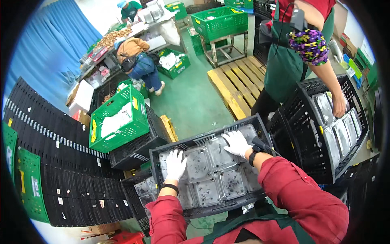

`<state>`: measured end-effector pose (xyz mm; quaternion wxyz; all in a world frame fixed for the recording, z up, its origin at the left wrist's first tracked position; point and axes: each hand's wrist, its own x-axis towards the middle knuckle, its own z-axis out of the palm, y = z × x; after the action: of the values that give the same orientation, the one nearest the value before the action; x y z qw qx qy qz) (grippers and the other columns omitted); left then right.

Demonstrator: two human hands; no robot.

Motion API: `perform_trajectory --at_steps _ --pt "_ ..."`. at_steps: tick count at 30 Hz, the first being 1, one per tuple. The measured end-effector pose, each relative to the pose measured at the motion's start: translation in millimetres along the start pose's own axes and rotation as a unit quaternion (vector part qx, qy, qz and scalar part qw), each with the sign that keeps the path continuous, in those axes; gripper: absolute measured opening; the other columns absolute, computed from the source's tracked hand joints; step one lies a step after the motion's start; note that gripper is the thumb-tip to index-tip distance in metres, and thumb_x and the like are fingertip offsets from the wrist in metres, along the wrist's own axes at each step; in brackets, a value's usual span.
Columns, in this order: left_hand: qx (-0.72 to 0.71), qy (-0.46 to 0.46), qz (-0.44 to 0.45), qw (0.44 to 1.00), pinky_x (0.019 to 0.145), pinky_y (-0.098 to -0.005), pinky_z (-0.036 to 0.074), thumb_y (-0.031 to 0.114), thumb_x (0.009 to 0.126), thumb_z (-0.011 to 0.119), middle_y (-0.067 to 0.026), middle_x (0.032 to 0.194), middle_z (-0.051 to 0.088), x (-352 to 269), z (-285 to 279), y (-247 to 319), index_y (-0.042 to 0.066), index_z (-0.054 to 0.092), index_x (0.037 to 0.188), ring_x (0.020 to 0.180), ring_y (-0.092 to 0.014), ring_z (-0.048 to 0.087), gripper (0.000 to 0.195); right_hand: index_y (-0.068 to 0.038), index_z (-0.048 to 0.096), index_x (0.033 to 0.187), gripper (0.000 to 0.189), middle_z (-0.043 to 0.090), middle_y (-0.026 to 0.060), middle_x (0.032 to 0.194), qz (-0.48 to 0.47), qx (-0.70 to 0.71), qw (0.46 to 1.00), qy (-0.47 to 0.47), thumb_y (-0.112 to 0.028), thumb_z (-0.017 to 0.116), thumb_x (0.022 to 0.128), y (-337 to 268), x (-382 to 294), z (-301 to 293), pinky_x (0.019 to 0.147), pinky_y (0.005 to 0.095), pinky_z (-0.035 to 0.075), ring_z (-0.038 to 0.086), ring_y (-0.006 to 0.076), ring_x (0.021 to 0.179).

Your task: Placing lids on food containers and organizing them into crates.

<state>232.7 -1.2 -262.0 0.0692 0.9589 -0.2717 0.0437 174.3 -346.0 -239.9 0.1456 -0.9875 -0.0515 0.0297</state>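
My left hand (176, 165), in a white glove, lies palm down over the far-left clear plastic containers in a black plastic crate (210, 210). My right hand (236, 143), gloved the same way, rests with spread fingers on the far-right containers. Neither hand grips anything. The lidded containers (198, 164) fill the crate in two rows, and dark pieces show through their lids. One container (233, 183) in the near row holds many such pieces. Parts of the containers beneath my hands are hidden.
A co-worker's bare hand (338, 105) reaches into another black crate (323, 143) of containers at right. Tall stacks of black crates (76, 170) stand at left, beside a green crate (118, 122). A wooden pallet (237, 82) lies ahead. Another person (138, 58) bends by a far table.
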Motion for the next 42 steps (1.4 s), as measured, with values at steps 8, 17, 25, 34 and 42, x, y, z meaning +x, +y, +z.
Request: perform_trajectory --at_steps 8,17,25,34,42 --pt "-0.026 0.033 0.017 0.999 0.106 -0.0468 0.034 0.029 0.086 0.063 -0.0171 0.124 0.056 20 -8 2 0.004 0.058 0.124 0.120 -0.038 0.047 0.045 -0.006 0.055 0.123 0.059 0.056 0.0176 0.118 -0.016 0.011 0.999 0.045 -0.044 0.069 0.079 -5 8 -1 0.103 0.0470 0.034 0.048 0.0345 0.116" --pt "0.026 -0.011 0.088 0.996 0.092 -0.0440 0.040 0.037 0.090 0.057 -0.0139 0.117 0.059 34 3 -10 0.008 0.059 0.124 0.108 -0.030 0.053 0.045 -0.009 0.065 0.114 0.057 0.064 0.0137 0.105 -0.039 -0.051 0.996 -0.054 -0.058 0.055 0.085 19 21 4 0.086 0.0429 0.041 0.058 0.0313 0.101" --pt "0.003 -0.075 0.115 0.991 0.091 -0.0463 0.038 0.043 0.090 0.055 -0.0120 0.107 0.064 47 -4 -4 0.009 0.056 0.130 0.102 -0.029 0.057 0.052 -0.002 0.065 0.102 0.057 0.061 0.0181 0.105 -0.010 0.020 0.999 0.024 -0.056 0.060 0.083 14 11 19 0.085 0.0460 0.044 0.057 0.0350 0.099" --pt "0.094 -0.102 0.151 0.979 0.091 -0.0513 0.038 0.045 0.092 0.052 -0.0156 0.112 0.062 57 1 -21 0.011 0.051 0.134 0.103 -0.034 0.057 0.054 -0.008 0.068 0.093 0.060 0.066 0.0154 0.087 -0.123 -0.040 0.991 0.019 -0.066 0.056 0.080 36 42 18 0.071 0.0458 0.049 0.063 0.0349 0.082" --pt "-0.059 -0.076 0.121 0.988 0.072 -0.0459 0.048 0.044 0.086 0.063 -0.0177 0.088 0.062 47 -21 12 0.005 0.058 0.093 0.084 -0.036 0.061 0.041 -0.002 0.062 0.113 0.064 0.064 0.0217 0.098 -0.054 0.054 0.997 0.010 -0.058 0.062 0.081 13 -7 -16 0.078 0.0480 0.050 0.062 0.0384 0.092"
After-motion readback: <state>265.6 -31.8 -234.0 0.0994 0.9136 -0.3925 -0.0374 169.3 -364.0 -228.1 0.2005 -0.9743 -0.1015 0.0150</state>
